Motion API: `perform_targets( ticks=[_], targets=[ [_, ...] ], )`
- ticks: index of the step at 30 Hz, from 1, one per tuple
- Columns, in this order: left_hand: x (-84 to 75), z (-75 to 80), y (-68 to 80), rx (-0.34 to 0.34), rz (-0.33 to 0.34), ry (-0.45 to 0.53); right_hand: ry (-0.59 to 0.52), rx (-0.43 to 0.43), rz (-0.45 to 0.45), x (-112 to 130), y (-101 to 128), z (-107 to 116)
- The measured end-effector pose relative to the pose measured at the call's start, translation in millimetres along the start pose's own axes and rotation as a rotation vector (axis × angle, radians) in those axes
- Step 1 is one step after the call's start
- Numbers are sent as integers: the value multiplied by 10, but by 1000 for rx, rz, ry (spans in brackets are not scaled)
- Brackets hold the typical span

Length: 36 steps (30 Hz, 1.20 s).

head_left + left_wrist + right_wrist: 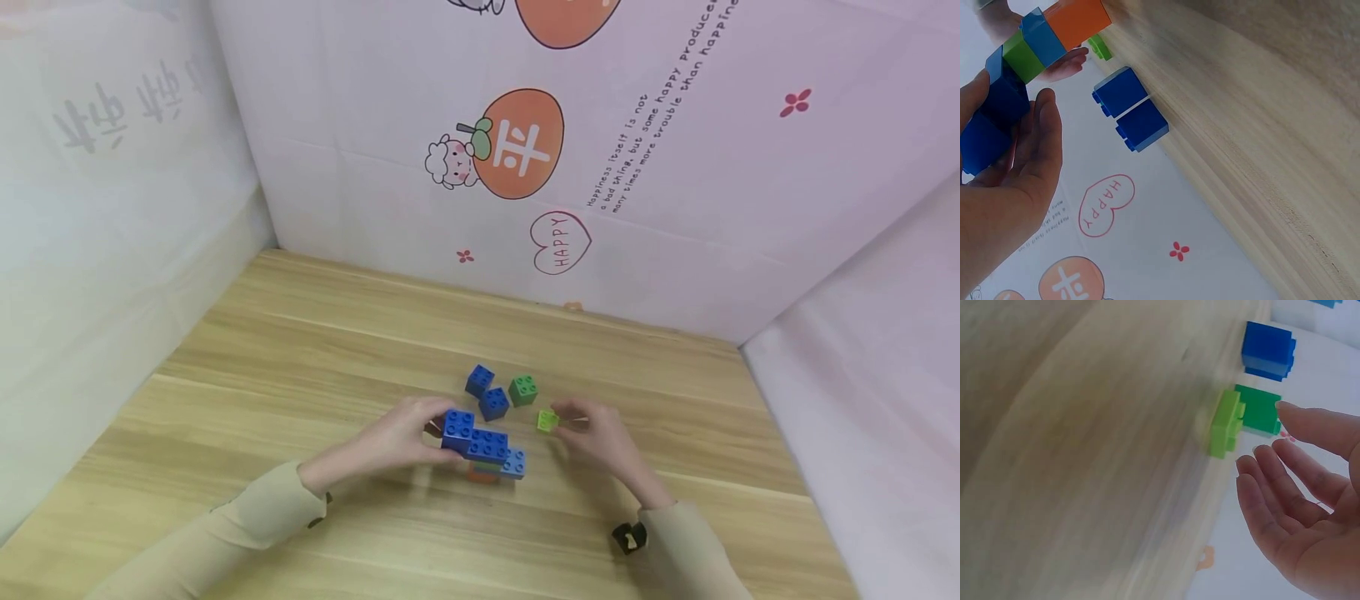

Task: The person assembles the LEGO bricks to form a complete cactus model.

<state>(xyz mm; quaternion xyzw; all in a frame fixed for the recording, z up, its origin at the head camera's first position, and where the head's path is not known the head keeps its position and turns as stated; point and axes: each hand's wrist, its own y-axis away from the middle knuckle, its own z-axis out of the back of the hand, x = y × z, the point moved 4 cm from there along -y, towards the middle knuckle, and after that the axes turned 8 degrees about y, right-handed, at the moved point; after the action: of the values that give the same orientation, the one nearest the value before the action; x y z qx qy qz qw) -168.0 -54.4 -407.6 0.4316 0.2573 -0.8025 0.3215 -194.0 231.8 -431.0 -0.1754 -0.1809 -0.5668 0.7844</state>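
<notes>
Stack of joined blocks (487,447) is being gripped by the left hand (408,433); right hand (600,433) is being held, thumb and fingers apart, near the lime-green block (547,421).

Head cam high, fwd/down; wrist cams close; lime blk (547,421) in all.

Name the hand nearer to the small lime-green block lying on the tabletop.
Right. The right hand is just beside the lime-green block, not gripping it; the left hand is farther off, to the left, holding the block stack.
</notes>
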Motion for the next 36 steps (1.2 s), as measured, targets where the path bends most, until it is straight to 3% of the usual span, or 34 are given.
perform_targets(
  ticks=[12,36],
  targets=[
    [-5,11,19,-2,5,13,45,66,-69,-58,-60,-59],
    [19,-2,7,3,-1,-6,115,71,-19,-41,-130,-121]
  ],
)
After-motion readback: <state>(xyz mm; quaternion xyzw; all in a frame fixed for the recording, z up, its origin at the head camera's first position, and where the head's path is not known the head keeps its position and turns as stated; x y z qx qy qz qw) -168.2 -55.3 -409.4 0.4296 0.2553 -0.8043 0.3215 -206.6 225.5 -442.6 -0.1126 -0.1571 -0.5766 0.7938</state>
